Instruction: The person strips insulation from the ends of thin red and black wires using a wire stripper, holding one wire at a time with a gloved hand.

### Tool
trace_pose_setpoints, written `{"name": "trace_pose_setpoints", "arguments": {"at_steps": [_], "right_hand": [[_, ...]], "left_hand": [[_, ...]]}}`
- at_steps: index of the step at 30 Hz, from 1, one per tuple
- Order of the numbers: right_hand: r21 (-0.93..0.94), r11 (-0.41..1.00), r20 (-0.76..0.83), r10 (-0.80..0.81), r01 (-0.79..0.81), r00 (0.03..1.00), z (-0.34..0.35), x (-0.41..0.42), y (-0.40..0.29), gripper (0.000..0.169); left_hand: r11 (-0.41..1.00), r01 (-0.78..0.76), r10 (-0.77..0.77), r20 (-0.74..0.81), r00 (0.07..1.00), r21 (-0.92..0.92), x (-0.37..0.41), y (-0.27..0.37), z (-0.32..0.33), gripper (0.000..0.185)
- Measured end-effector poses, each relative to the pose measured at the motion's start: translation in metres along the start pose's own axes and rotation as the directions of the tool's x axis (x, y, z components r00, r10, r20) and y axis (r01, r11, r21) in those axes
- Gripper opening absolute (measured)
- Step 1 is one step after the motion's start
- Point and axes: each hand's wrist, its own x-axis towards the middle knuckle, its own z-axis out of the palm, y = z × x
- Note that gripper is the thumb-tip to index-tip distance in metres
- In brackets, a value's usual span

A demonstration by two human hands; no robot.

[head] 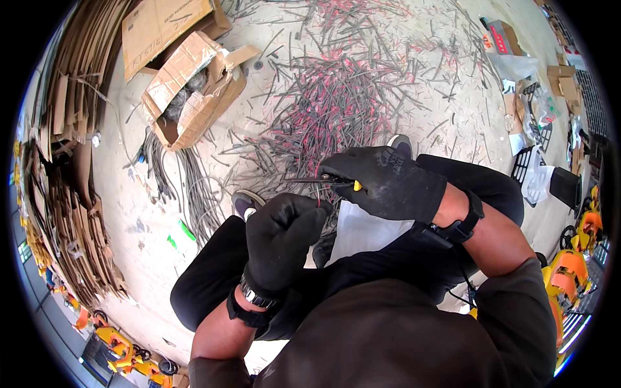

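Observation:
My left hand, in a black work glove, is closed on a thin red wire that rises from its fingertips. Just above it, my right hand, gloved alike, grips a hand tool with a pivot, yellow on its handle and narrow dark jaws pointing left; it looks like a wire stripper or pliers. The wire runs up to the tool's jaws; whether they bite it I cannot tell. Beyond both hands, a heap of cut black and red cable scraps covers the floor.
An opened cardboard box with wire inside stands at upper left, beside a larger carton. Grey cables lie below it. Flattened cardboard is stacked along the left. Plastic wrap, a black bin-like item and yellow-orange machine parts line the right.

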Motion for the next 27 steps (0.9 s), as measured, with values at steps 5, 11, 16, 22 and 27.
{"name": "trace_pose_setpoints", "arguments": {"at_steps": [5, 11, 16, 22, 27], "right_hand": [[0.007, 1.0, 0.018, 0.007, -0.007, 1.0, -0.002, 0.002, 0.003, 0.039], [-0.02, 1.0, -0.015, -0.006, 0.005, 1.0, 0.004, -0.003, 0.011, 0.039], [-0.017, 0.998, 0.073, 0.058, -0.057, 0.996, -0.003, 0.001, 0.007, 0.041], [-0.03, 0.997, 0.049, 0.076, -0.075, 0.996, 0.002, -0.003, 0.016, 0.042], [-0.05, 0.995, 0.065, 0.091, -0.088, 0.994, 0.001, -0.002, 0.014, 0.036]], "left_hand": [[0.999, 0.023, -0.02, 0.074, 0.997, -0.046, -0.003, 0.008, 0.004, 0.007], [1.0, -0.019, 0.018, 0.149, 0.989, 0.004, -0.003, 0.001, 0.001, 0.009], [0.993, -0.079, 0.06, 0.2, 0.978, 0.088, -0.004, -0.007, -0.003, 0.01], [0.981, -0.057, 0.0, 0.289, 0.957, 0.187, -0.004, -0.003, -0.005, 0.011], [0.986, -0.113, 0.058, 0.371, 0.927, 0.127, -0.004, -0.007, -0.006, 0.008]]}}
